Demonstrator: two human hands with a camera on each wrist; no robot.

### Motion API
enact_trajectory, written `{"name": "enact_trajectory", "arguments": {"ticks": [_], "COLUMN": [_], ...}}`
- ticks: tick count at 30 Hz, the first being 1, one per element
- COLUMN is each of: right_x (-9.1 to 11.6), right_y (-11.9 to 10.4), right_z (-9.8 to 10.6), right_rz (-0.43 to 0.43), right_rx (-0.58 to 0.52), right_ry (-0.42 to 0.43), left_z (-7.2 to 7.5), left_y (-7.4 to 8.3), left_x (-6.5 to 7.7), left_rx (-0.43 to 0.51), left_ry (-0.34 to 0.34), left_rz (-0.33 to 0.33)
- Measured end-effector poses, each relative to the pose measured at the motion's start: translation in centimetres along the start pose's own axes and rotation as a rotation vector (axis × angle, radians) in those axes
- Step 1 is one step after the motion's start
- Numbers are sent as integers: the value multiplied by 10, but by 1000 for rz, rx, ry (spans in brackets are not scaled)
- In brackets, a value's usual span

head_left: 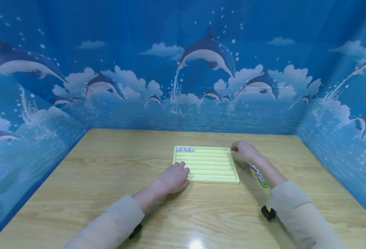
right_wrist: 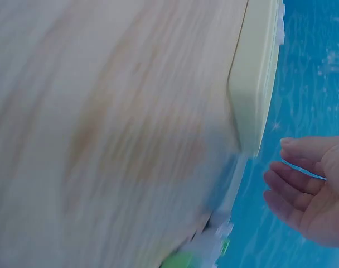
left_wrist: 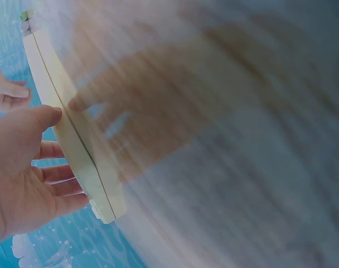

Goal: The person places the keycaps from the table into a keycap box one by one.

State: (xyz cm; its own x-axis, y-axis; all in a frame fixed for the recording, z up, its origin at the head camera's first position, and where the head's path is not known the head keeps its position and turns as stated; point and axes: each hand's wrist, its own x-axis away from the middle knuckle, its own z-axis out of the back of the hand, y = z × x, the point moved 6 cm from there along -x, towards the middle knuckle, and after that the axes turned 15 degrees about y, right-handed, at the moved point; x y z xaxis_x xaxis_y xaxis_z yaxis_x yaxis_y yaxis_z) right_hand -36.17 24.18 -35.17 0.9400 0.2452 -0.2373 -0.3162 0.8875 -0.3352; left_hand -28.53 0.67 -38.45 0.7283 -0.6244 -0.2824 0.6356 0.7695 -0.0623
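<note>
A pale yellow-green tray (head_left: 212, 165) with long parallel ridges lies on the table. Several small white tiles (head_left: 185, 149) stand in its far left corner. At the near left corner my left hand (head_left: 174, 177) holds the tray's edge. In the left wrist view, the thumb (left_wrist: 49, 116) is on the near wall and the other fingers reach behind the rim. My right hand (head_left: 245, 152) hovers by the far right corner, its fingers loosely bent. Nothing shows between the thumb and fingers of the right hand (right_wrist: 320, 187) in the right wrist view.
Right of the tray, partly under the right forearm, is a line of small white and green tiles (head_left: 259, 175). Dark wrist devices (head_left: 268, 212) hang below the sleeves. A blue dolphin-print curtain (head_left: 183, 103) borders the wooden table (head_left: 123, 152) at the back and sides.
</note>
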Motion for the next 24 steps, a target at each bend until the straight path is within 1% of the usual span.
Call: {"name": "enact_trajectory", "arguments": {"ticks": [2, 5, 7, 10, 16, 21, 24], "right_x": [4, 11, 15, 20, 27, 30, 29], "right_y": [9, 23, 33, 45, 68, 82, 85], "right_z": [4, 9, 13, 19, 29, 32, 30], "right_rz": [-30, -98, -142, -186, -287, -308, -318], "right_rx": [-2, 29, 56, 98, 133, 173, 153], "right_ry": [9, 4, -11, -30, -76, -98, -97], "left_z": [0, -1, -1, 0, 0, -1, -1], "left_y": [0, 0, 0, -1, -3, -2, -2], "left_x": [1, 1, 1, 1, 1, 1, 1], "left_rx": [4, 12, 15, 13, 7, 27, 31], "left_ry": [-5, -6, 0, 12, 17, 9, 15], "left_rz": [4, 7, 5, 2, 4, 2, 3]}}
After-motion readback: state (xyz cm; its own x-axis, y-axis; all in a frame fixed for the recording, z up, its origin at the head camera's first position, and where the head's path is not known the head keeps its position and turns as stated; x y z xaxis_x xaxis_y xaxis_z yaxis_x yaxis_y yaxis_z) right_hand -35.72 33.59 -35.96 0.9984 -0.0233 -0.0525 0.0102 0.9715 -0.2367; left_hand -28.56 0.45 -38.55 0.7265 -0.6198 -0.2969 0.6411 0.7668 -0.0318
